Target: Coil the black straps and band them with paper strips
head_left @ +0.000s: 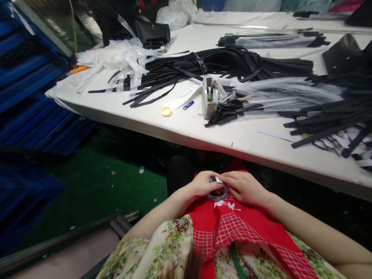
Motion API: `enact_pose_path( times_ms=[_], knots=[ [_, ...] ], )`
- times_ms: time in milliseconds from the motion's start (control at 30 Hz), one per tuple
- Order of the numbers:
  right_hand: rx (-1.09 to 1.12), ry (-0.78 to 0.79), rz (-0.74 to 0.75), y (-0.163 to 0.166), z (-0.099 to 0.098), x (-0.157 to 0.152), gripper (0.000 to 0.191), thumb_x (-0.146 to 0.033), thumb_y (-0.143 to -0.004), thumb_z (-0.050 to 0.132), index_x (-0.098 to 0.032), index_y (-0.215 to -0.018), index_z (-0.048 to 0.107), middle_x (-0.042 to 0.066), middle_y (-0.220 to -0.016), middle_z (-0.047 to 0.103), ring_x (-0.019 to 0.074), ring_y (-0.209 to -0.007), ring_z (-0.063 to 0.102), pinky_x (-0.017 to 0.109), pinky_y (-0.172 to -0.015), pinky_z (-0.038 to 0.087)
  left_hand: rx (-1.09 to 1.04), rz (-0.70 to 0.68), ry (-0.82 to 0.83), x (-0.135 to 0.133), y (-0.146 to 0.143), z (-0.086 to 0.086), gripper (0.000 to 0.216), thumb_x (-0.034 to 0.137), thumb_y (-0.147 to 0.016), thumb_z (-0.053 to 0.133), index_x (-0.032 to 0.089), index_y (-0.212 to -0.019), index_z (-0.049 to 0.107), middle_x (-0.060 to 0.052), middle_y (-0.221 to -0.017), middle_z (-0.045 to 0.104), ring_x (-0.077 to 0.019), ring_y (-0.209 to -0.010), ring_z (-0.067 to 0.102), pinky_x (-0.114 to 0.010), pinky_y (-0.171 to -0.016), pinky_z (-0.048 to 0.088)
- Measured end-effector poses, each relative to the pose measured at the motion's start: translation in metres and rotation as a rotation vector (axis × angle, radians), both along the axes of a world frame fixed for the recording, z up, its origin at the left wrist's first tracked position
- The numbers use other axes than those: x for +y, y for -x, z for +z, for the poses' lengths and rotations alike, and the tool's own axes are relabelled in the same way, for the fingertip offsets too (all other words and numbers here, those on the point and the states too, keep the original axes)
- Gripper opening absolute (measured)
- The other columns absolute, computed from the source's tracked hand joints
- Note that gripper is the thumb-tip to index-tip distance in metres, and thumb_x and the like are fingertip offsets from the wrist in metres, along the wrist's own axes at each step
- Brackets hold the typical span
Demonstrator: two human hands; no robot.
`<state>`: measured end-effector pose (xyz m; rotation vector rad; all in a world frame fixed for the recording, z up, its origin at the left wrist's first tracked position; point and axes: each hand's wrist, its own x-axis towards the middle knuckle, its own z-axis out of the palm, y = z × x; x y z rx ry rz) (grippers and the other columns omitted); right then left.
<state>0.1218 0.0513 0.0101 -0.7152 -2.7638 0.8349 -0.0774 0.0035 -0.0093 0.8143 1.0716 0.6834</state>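
Observation:
In my lap, over a red apron [241, 217], both hands meet at a greyish ring that looks like a tape roll [214, 197]. My left hand [203, 183] is closed around its left and upper side, with the fingers curled inward. My right hand [245, 187] is closed at the right side, its fingertips against a small white piece [218, 179] at the top of the roll. Part of the roll is hidden behind the fingers. Whether the white piece is the tape's loose end, I cannot tell.
A white-covered table [139, 120] stands ahead. On it lie bundled black strips [232, 64], a white tape dispenser [207, 99], a yellow ring [166, 112], a blue battery-like cylinder [188, 105] and plastic scraps [116, 62]. Blue pallets [26, 85] are stacked at left.

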Motion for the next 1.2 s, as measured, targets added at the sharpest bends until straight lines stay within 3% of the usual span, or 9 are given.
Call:
enact_pose_path(
  times_ms=[133,333,433,567,667,733,833,1067,1200],
  knots=[
    [-0.003,-0.199,0.004,0.003,-0.007,0.002,0.059,-0.008,-0.081,0.046,-0.009,-0.14,0.047,0.016,-0.139,0.054,0.0261,-0.129,0.048,0.042,-0.108,0.043,-0.195,0.213,0.05,0.021,0.007,0.004,0.039,0.025,-0.05,0.085,0.011,-0.084,0.074,-0.006,-0.078,0.071,-0.0143,-0.067,0.063,-0.026,-0.068,0.05],
    [0.09,-0.235,-0.013,0.014,-0.01,0.032,0.058,-0.008,-0.082,0.047,-0.016,-0.14,0.048,0.011,-0.141,0.052,0.0244,-0.13,0.047,0.043,-0.111,0.041,-0.244,0.314,0.017,0.039,0.013,0.004,0.039,0.027,-0.057,0.082,0.01,-0.09,0.073,-0.007,-0.078,0.071,-0.0128,-0.064,0.061,-0.025,-0.065,0.049],
    [0.224,-0.149,-0.163,0.029,-0.005,0.08,0.044,-0.016,-0.087,0.048,-0.021,-0.131,0.057,0.009,-0.129,0.062,0.0224,-0.116,0.058,0.04,-0.102,0.047,-0.219,0.381,-0.016,0.041,0.022,-0.002,0.048,0.029,-0.056,0.084,0.01,-0.099,0.071,-0.009,-0.085,0.072,-0.0148,-0.067,0.063,-0.026,-0.067,0.049],
    [0.484,0.081,-0.662,0.069,0.008,0.18,0.03,-0.028,-0.083,0.056,-0.018,-0.108,0.069,0.01,-0.106,0.07,0.0226,-0.094,0.064,0.037,-0.089,0.051,-0.152,0.439,-0.078,0.039,0.03,-0.016,0.056,0.037,-0.056,0.086,0.01,-0.103,0.069,-0.013,-0.092,0.073,-0.0201,-0.078,0.064,-0.028,-0.068,0.049],
    [0.513,0.202,-0.793,0.106,0.014,0.243,0.022,-0.031,-0.079,0.057,-0.016,-0.079,0.073,0.009,-0.078,0.071,0.0226,-0.079,0.064,0.034,-0.075,0.052,-0.132,0.461,-0.098,0.034,0.029,-0.028,0.061,0.041,-0.052,0.087,0.01,-0.102,0.07,-0.014,-0.09,0.072,-0.021,-0.076,0.064,-0.028,-0.067,0.048],
    [0.498,0.275,-0.818,0.127,0.013,0.266,0.027,-0.033,-0.079,0.057,-0.015,-0.063,0.07,0.006,-0.055,0.061,0.0196,-0.059,0.06,0.031,-0.058,0.049,-0.132,0.462,-0.108,0.03,0.029,-0.034,0.062,0.044,-0.053,0.086,0.01,-0.102,0.07,-0.014,-0.089,0.072,-0.0198,-0.072,0.063,-0.029,-0.065,0.048],
    [0.511,0.367,-0.852,0.145,0.01,0.276,0.026,-0.031,-0.075,0.061,-0.013,-0.057,0.068,0.004,-0.045,0.055,0.0155,-0.047,0.053,0.026,-0.047,0.042,-0.138,0.429,-0.121,0.027,0.031,-0.039,0.063,0.047,-0.055,0.086,0.01,-0.103,0.07,-0.013,-0.087,0.072,-0.0168,-0.065,0.061,-0.029,-0.064,0.047],
    [0.593,0.39,-0.874,0.134,-0.001,0.245,0.03,-0.042,-0.076,0.062,-0.014,-0.075,0.072,0.007,-0.07,0.07,0.015,-0.06,0.059,0.023,-0.051,0.042,-0.172,0.482,-0.08,0.026,0.033,-0.038,0.061,0.044,-0.054,0.086,0.01,-0.103,0.07,-0.015,-0.091,0.073,-0.021,-0.075,0.064,-0.029,-0.066,0.047],
    [0.529,0.498,-0.861,0.13,-0.012,0.229,0.029,-0.041,-0.073,0.065,-0.014,-0.064,0.066,0.004,-0.054,0.063,0.0106,-0.04,0.049,0.022,-0.04,0.036,-0.166,0.524,-0.086,0.034,0.03,-0.028,0.057,0.038,-0.053,0.086,0.01,-0.1,0.071,-0.015,-0.093,0.073,-0.0231,-0.082,0.066,-0.03,-0.072,0.048]
  ],
)
